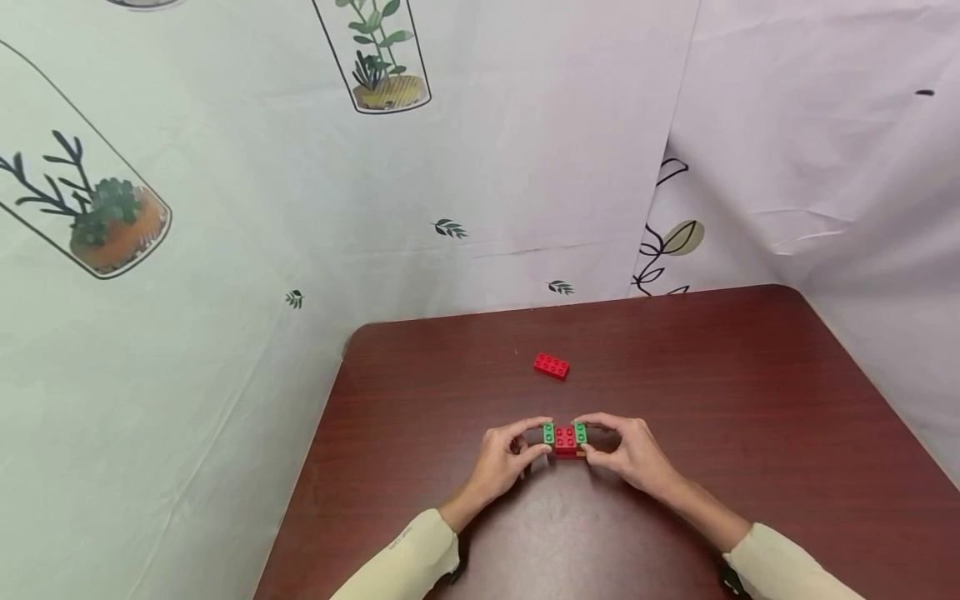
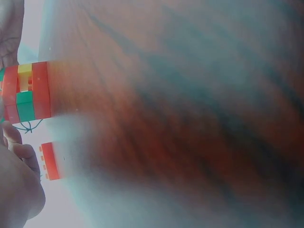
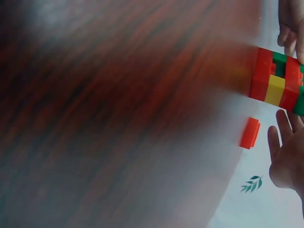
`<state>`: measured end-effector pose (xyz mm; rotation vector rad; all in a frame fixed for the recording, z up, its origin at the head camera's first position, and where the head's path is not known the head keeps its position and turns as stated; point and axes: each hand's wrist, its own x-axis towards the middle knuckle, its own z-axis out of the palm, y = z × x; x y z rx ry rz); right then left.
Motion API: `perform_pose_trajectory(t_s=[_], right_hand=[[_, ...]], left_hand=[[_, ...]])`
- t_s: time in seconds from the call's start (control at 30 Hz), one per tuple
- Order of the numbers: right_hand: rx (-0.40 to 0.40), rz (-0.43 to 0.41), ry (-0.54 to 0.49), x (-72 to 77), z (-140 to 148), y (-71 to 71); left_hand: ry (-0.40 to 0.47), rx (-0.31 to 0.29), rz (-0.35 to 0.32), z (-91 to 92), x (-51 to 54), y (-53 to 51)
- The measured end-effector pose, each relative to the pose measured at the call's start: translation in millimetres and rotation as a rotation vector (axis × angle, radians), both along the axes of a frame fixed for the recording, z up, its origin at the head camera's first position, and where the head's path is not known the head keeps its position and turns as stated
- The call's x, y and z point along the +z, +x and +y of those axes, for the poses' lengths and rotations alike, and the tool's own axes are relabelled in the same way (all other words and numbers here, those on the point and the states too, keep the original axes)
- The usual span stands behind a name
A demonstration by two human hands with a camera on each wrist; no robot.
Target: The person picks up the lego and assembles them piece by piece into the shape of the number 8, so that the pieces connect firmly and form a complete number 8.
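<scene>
A small stack of toy building bricks stands on the table in front of me. Its bottom layer is a red brick (image 3: 261, 73); above that sit a yellow brick (image 3: 275, 90) and a green brick (image 2: 25, 105) with a gap between them. Another red brick (image 1: 565, 439) lies over these, with a green brick at each end of its top. My left hand (image 1: 498, 457) pinches the left green top brick (image 1: 549, 433) between thumb and fingers. The right green top brick (image 1: 581, 432) is pinched by my right hand (image 1: 633, 454).
A loose red brick (image 1: 551, 366) lies studs up beyond the stack. The dark reddish-brown table (image 1: 720, 375) meets a white cloth backdrop (image 1: 525, 167) with printed plants at the back and sides.
</scene>
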<state>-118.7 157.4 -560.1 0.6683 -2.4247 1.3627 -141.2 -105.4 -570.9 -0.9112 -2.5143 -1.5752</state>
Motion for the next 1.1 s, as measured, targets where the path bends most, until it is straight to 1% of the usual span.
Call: perform_pose_trajectory(t_s=[0.07, 0.17, 0.27, 0.47, 0.6, 0.7, 0.8, 0.87, 0.93, 1.0, 1.07, 1.1], right_hand=[[-0.003, 0.013, 0.003, 0.4, -0.4, -0.3], [-0.012, 0.019, 0.006, -0.3, -1.1, 0.7], [-0.018, 0.003, 0.010, -1.3, -2.1, 1.7], [-0.013, -0.085, 0.013, -1.3, -3.1, 0.8], [0.015, -0.159, -0.019, -0.7, -2.4, -0.4], [0.046, -0.203, -0.058, -1.1, -1.3, -0.5], [0.064, -0.206, -0.080, -1.6, -0.4, -0.6], [0.072, -0.194, -0.087, -2.0, 0.3, -0.9], [0.075, -0.184, -0.087, -2.4, 1.1, -1.2], [0.073, -0.189, -0.083, -2.4, 1.6, -1.6], [0.071, -0.203, -0.079, -2.3, 1.8, -2.0], [0.070, -0.209, -0.076, -2.1, 1.6, -2.4]], left_hand=[[-0.002, -0.001, 0.012, -0.2, 1.0, -0.3], [-0.012, -0.002, 0.009, -0.6, 1.3, 0.0], [-0.012, -0.005, -0.002, -1.0, 0.6, 0.0], [-0.024, -0.013, 0.014, -1.5, 2.0, -1.4], [-0.042, -0.040, -0.018, -2.5, 7.1, -3.1], [-0.080, -0.061, -0.046, -3.1, 11.8, -5.8], [-0.127, -0.091, -0.055, -3.6, 14.9, -10.6], [-0.142, -0.125, -0.076, -3.9, 17.0, -14.9], [-0.134, -0.165, -0.100, -4.1, 18.3, -20.9], [-0.116, -0.190, -0.122, -4.3, 20.5, -28.2], [-0.091, -0.197, -0.143, -4.6, 23.3, -36.7], [-0.085, -0.188, -0.146, -4.7, 25.0, -41.2]])
